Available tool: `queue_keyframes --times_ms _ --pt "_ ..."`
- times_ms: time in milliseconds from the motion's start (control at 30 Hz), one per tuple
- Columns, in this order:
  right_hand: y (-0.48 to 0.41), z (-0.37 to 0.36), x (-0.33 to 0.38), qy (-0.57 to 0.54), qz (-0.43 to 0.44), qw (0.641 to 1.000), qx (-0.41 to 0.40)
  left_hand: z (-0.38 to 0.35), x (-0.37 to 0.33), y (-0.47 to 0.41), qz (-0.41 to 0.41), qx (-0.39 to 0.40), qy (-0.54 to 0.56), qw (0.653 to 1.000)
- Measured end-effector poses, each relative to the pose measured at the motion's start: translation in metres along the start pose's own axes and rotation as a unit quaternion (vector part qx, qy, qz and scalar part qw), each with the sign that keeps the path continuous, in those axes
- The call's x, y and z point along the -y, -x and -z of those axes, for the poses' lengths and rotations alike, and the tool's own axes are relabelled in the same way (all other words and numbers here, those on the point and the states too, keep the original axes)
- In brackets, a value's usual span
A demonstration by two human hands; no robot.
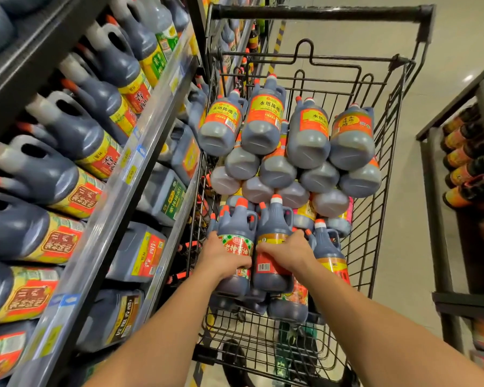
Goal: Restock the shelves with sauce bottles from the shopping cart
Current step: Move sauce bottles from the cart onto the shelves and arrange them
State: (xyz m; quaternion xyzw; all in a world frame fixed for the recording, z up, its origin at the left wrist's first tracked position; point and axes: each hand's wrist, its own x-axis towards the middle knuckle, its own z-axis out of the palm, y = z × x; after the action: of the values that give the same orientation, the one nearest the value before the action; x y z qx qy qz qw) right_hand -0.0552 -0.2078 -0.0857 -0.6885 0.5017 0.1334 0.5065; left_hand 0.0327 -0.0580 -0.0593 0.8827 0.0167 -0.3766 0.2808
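Two full bottles lie at the near end of the shopping cart: left hand curls round the green-checked bottle, right hand round the orange-labelled bottle; probably heavy, rigid and slick, so the moulded handles look safer.

Floor: a pale, glossy surface is seen beyond and to the right of the shopping cart; light reflections are shown on it.
Floor marking: a yellow-and-black striped strip is laid along the far aisle.
Price tags: yellow tags and blue tags are fixed to the front rails of the left shelves.
Stocked jugs: dark handled jugs with red-and-yellow labels are lined up on an upper tier; squarer jugs are stored below.
Right-hand rack: a dark metal frame is loaded with dark, orange-labelled bottles; label detail is blurred.
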Motion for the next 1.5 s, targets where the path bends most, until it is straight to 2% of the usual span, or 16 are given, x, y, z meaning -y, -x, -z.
queue_keyframes --times_ms 167,400,600,800,1133,1233,1500 --pt "0.017 0.013 0.000 -0.002 0.056 0.998 -0.009 0.012 0.003 0.025 -0.051 -0.026 0.067 0.996" --pt "0.070 0.051 0.037 -0.023 0.184 0.982 -0.037 0.051 -0.018 0.082 -0.142 -0.101 0.127 0.977" --pt "0.131 0.085 0.089 -0.048 0.295 0.954 -0.028 0.094 -0.043 0.140 -0.237 -0.191 0.196 0.932" --pt "0.195 0.097 0.146 -0.064 0.401 0.914 -0.015 0.147 -0.049 0.201 -0.286 -0.289 0.217 0.888" --pt "0.287 0.041 0.220 -0.081 0.550 0.831 0.005 0.246 -0.001 0.257 -0.316 -0.385 0.249 0.830" --pt "0.307 0.013 0.236 -0.076 0.571 0.818 0.001 0.273 0.020 0.259 -0.326 -0.387 0.272 0.818" --pt "0.339 -0.051 0.282 -0.105 0.598 0.795 0.002 0.333 0.060 0.240 -0.319 -0.405 0.264 0.815"
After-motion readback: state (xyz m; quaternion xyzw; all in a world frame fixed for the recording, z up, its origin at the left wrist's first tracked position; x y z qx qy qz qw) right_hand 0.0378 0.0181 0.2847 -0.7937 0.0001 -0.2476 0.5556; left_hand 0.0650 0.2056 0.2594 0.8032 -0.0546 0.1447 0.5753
